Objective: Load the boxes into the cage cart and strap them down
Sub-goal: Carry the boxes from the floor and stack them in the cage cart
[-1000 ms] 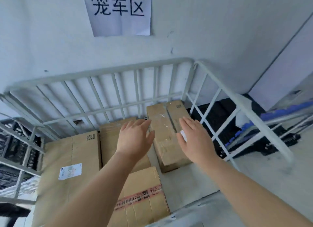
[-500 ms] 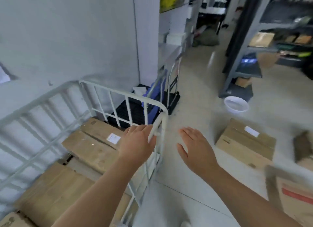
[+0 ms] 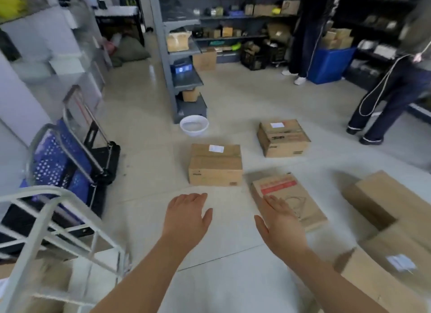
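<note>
I have turned away from the cage cart (image 3: 46,210), now at my left. My left hand (image 3: 186,215) and right hand (image 3: 281,221) are flat, open, empty. Boxes sit on the floor (image 3: 151,172): a plain box (image 3: 215,164), a red-label box (image 3: 293,196) under my right fingers.

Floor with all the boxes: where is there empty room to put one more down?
Bare floor lies between the black trolley and the middle box, near the white basin. The right corner is crowded with stacked boxes.

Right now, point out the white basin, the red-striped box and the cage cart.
white basin (image 3: 194,126), head view, on its inner bowl.
red-striped box (image 3: 277,186), head view, on its red stripe.
cage cart (image 3: 50,193), head view, on its top rail.
</note>
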The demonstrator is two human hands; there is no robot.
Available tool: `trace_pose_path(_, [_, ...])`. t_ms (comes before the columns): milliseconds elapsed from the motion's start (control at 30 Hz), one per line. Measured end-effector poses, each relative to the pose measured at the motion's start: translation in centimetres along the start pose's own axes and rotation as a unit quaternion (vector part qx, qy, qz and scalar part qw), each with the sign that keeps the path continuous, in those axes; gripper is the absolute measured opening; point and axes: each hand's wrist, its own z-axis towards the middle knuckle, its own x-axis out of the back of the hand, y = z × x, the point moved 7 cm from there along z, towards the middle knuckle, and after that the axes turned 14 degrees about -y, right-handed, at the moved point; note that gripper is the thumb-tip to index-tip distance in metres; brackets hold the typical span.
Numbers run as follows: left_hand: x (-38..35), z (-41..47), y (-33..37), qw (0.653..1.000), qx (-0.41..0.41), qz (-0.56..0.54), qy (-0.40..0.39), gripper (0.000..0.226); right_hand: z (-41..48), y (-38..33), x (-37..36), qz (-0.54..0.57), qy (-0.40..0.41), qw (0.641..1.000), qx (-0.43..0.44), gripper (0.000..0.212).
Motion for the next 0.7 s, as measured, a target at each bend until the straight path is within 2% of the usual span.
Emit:
trace_pose_path(100, [-1.7,4.2,6.8,0.999,-0.051,0.001,-0.018,0.047,-1.0,7.4,1.0,0.014,0.020,0.999,-0.048,0.037])
trace_pose_path(367, [-6.5,11.1,25.1,0.977,-0.200,-0.003,-0.076,0.036,-7.0,24.0,1.6,0.034,0.055,0.976,-0.206,0.040])
trace_pose_path(533, [-10.1,13.0,35.3,0.943,-0.311,0.005,-0.118,0.030,-13.2,32.1,0.7,0.069,0.068,0.940,-0.327,0.036])
trace_pose_path(700, [-14.6,13.4,44.1,0.899,-0.413,0.035,-0.143,0.036,-18.8,37.8,-0.8,0.105,0.064,0.891,-0.437,0.042])
